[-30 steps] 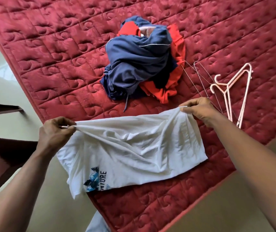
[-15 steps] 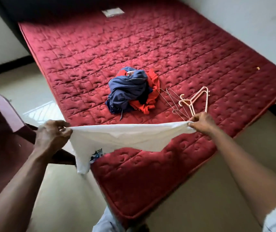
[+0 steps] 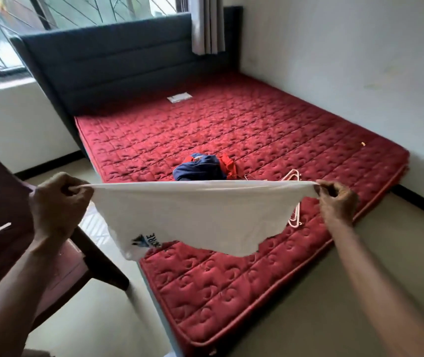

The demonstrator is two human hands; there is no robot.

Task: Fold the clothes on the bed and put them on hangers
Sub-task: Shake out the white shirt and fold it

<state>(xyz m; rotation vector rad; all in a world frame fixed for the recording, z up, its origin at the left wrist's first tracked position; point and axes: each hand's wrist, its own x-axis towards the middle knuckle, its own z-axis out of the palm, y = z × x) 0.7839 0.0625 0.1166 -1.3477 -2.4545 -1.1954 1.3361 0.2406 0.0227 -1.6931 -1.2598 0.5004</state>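
Two hands hold a white T-shirt (image 3: 200, 215) in the air over the near edge of the red mattress (image 3: 231, 130): the left hand (image 3: 59, 202) pinches one end of its taut top edge, the right hand (image 3: 336, 199) the other. Its long axis runs left to right, cloth hanging downward. A dark print (image 3: 145, 239) at its lower left seems to end in "URE"; blur hides the rest. Behind lie a blue-and-red clothes pile (image 3: 200, 170) and pale hangers (image 3: 292, 175).

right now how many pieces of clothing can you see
3: a white t-shirt held up between the left hand and right hand, a blue garment and a red garment bundled together on the mattress. More may hide in that bundle.
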